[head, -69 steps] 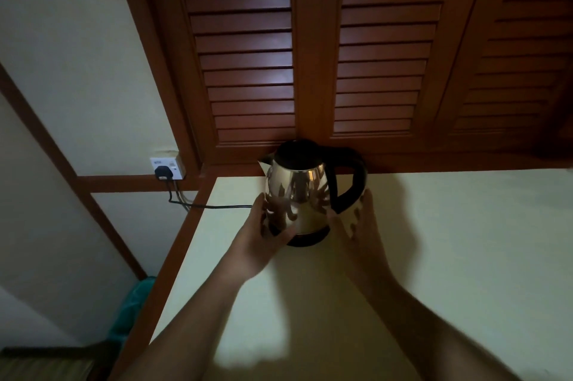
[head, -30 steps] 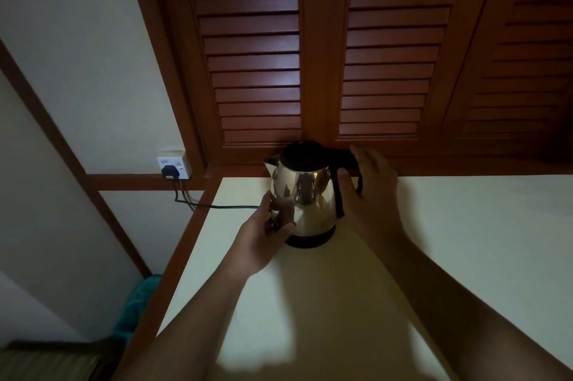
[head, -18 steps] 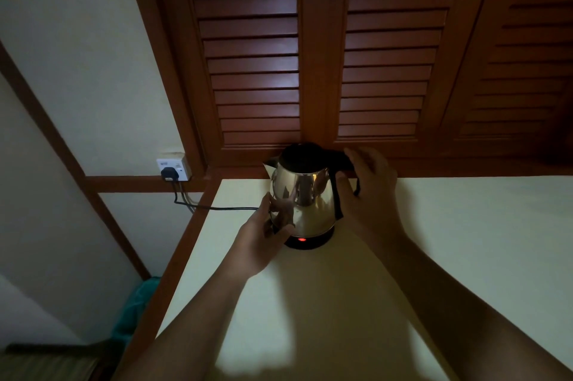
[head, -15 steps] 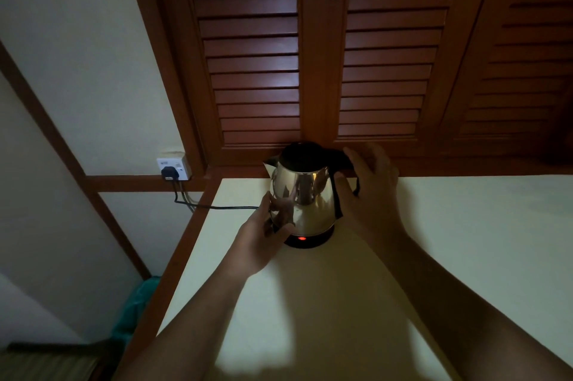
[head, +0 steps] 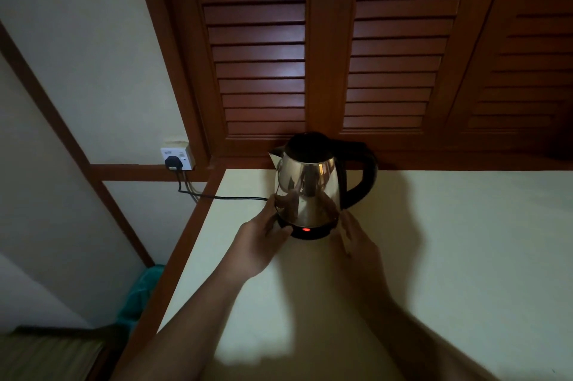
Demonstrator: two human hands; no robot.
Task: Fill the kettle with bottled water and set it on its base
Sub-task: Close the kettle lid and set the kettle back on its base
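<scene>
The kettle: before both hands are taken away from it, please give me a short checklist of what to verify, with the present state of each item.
1. Kettle stands upright on its base: ok.
2. Red indicator light on the base is lit: ok.
3. Plug is in the wall socket, and the cord runs towards the kettle: ok.
4. Lid is closed: ok, as far as the dim picture shows.
5. Water inside: cannot tell.
6. Left hand touches the base edge; right hand is open beside the kettle, neither in a grip: ok.
</scene>
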